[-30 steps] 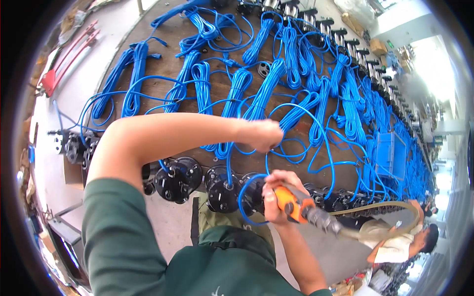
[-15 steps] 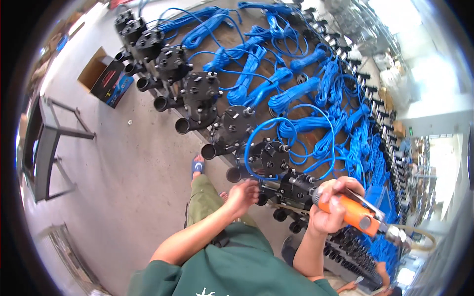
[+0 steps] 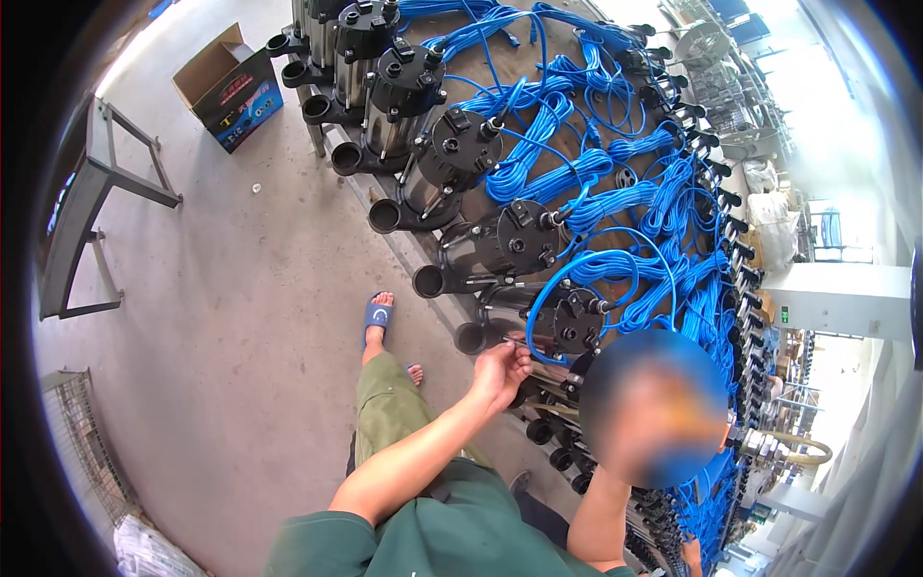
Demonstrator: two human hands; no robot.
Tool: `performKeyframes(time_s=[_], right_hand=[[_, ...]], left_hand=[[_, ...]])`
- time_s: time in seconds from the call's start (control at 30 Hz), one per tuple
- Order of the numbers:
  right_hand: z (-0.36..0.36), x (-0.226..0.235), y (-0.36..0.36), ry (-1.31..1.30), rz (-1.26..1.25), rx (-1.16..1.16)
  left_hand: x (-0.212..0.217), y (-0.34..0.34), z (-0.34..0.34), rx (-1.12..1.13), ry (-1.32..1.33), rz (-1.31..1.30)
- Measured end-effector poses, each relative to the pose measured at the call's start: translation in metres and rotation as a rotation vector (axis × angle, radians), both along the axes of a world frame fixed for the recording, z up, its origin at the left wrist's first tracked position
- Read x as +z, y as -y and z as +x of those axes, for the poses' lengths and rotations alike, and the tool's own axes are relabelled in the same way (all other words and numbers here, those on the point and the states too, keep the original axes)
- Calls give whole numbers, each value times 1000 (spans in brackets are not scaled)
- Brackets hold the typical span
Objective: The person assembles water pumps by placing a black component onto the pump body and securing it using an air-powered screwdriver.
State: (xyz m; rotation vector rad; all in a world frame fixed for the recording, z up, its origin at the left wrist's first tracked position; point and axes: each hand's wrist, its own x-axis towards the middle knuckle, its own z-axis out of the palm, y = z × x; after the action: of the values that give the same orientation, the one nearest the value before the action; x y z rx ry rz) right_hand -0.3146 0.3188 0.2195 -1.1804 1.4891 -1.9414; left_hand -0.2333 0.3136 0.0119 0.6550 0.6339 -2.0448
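Observation:
Black-and-metal submersible pumps [image 3: 505, 240] lie or lean in a row, with round black lids and short outlet pipes. My left hand [image 3: 502, 375] is closed in a pinch beside the pump [image 3: 579, 322] nearest me; a thin metallic piece shows at its fingertips, too small to identify. My right hand [image 3: 635, 428] is at the pumps' lid side, smeared by a round blur. Inside that blur is the orange air tool [image 3: 687, 409], with a metal fitting [image 3: 760, 447] and a yellowish hose [image 3: 812, 454] coming out. The tool's tip is hidden.
Bundled blue cables [image 3: 529, 144] cover the bench beyond the pumps, and one blue loop arches over the nearest pump. An open cardboard box [image 3: 231, 96] stands on the floor [image 3: 240, 308] at upper left. A grey metal frame [image 3: 115, 178] stands at the left.
The view has shifted, so the pumps appear larger and further right. My left hand has moved right and up, closer to the nearest pump. The right hand is now blurred.

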Motion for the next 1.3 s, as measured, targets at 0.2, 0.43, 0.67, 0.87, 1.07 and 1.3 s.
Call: performKeyframes(time_s=[0.2, 0.43, 0.67, 0.87, 1.07, 1.3], right_hand=[[-18, -12, 0, 268, -4, -30], [4, -24, 18, 60, 120, 102], [7, -26, 21, -68, 159, 270], [2, -32, 19, -107, 126, 246], [11, -13, 31, -2, 118, 315], [36, -19, 79, -32, 34, 445]], left_hand=[[-3, -1, -4, -12, -13, 23], [-15, 0, -6, -35, -16, 50], [1, 10, 11, -262, 240, -24], [62, 30, 49, -72, 1950, -1197], [25, 51, 49, -270, 1680, -1378], [32, 50, 54, -292, 1637, -1328]])
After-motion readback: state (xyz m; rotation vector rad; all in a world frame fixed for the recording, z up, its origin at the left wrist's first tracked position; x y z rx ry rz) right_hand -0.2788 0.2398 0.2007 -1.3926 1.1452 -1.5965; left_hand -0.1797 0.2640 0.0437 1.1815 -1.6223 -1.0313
